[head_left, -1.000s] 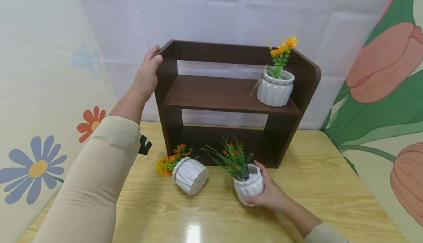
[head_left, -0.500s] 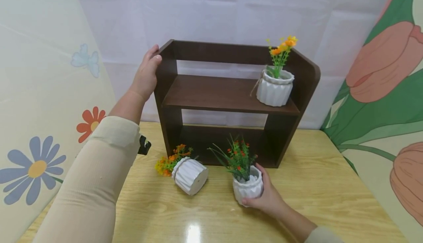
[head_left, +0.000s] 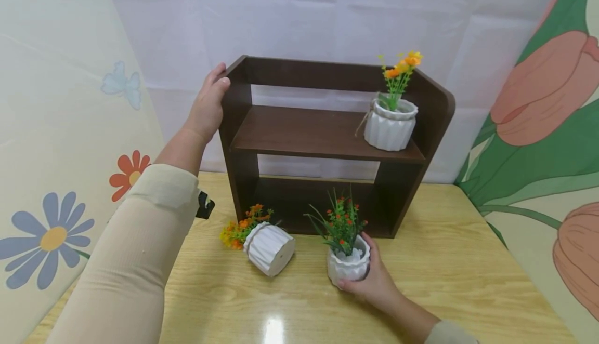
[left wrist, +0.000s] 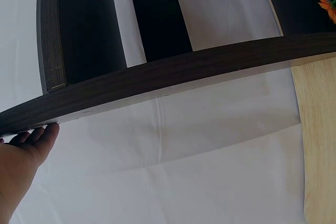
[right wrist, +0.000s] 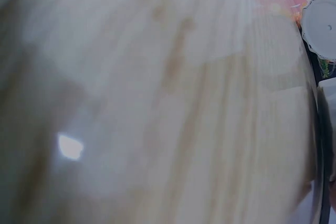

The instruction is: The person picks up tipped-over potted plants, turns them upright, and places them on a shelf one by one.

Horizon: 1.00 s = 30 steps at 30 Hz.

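Observation:
My right hand [head_left: 374,284] grips a white fluted flower pot [head_left: 346,267] from its right side, thumb across the front. Grassy leaves and small red flowers [head_left: 343,224] rise from it over whitish pebbles. The pot is nearly upright, in front of a dark brown two-tier shelf [head_left: 318,133]. My left hand [head_left: 208,105] rests against the upper outer side of the shelf's left panel; in the left wrist view its fingertips [left wrist: 50,132] touch that panel. A second white pot [head_left: 269,249] with orange and yellow flowers lies on its side, base facing me.
On the upper board at the right stands another white pot [head_left: 390,128] with orange-yellow flowers and a twine tie. The shelf stands on a wood-grain table [head_left: 458,261]. A white cloth [head_left: 299,16] hangs behind, with flower-patterned panels [head_left: 538,141] at both sides.
My right hand has turned its pot more upright and shifted it slightly left, its leaves now pointing up more. My left hand, the shelf and the other pots stay put.

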### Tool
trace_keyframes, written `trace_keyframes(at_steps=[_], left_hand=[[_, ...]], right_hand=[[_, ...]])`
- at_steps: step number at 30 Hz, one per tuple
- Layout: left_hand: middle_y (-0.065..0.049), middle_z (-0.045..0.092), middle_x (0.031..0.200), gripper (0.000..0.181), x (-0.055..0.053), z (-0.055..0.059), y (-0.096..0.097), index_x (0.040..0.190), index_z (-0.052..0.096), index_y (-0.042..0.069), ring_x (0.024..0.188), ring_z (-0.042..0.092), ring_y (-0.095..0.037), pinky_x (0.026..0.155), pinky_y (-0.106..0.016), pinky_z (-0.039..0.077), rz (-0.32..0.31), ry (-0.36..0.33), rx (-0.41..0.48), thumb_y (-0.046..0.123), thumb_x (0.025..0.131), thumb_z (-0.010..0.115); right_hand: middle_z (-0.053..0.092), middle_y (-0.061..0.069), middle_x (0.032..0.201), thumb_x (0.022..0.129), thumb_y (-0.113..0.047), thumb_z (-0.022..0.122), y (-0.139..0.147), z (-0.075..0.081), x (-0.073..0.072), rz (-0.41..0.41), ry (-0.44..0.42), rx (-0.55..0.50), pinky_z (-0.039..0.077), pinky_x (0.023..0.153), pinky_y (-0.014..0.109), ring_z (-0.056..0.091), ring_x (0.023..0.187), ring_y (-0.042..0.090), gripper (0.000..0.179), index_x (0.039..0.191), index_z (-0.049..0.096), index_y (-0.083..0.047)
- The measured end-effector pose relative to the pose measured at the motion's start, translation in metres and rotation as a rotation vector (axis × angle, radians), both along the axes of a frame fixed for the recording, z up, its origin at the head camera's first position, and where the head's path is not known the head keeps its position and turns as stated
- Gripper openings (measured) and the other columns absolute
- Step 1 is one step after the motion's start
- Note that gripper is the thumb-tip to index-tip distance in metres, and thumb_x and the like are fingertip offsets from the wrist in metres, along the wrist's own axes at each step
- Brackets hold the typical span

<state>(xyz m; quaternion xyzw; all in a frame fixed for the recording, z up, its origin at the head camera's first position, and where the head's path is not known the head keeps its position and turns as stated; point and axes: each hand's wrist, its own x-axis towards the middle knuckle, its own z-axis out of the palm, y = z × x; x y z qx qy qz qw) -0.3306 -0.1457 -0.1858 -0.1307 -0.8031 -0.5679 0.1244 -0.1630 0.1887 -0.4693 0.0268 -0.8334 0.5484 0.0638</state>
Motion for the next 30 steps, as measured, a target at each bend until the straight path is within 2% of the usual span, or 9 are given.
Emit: trace_keyframes(at_steps=[23, 30], left_hand=[[0.004, 0.014, 0.166, 0.057, -0.0005, -0.0007, -0.0007, 0.158, 0.013, 0.032, 0.151, 0.014, -0.02, 0.123, -0.049, 0.012, 0.001, 0.005, -0.006, 0.045, 0.103, 0.021], [0.0, 0.016, 0.165, 0.058, -0.0008, -0.0005, -0.0002, 0.158, 0.014, 0.028, 0.151, 0.015, -0.02, 0.123, -0.045, 0.013, 0.003, 0.026, -0.008, 0.043, 0.103, 0.021]], right_hand=[[0.045, 0.022, 0.144, 0.057, -0.013, 0.094, -0.0046, -0.0009, 0.0008, -0.019, -0.007, -0.018, 0.037, 0.107, 0.05, 0.049, 0.129, 0.037, 0.118, 0.151, 0.022, -0.016], [0.044, 0.021, 0.145, 0.057, -0.014, 0.094, -0.005, -0.0031, 0.0011, -0.026, -0.002, -0.006, 0.037, 0.107, 0.05, 0.049, 0.129, 0.037, 0.118, 0.15, 0.022, -0.018]])
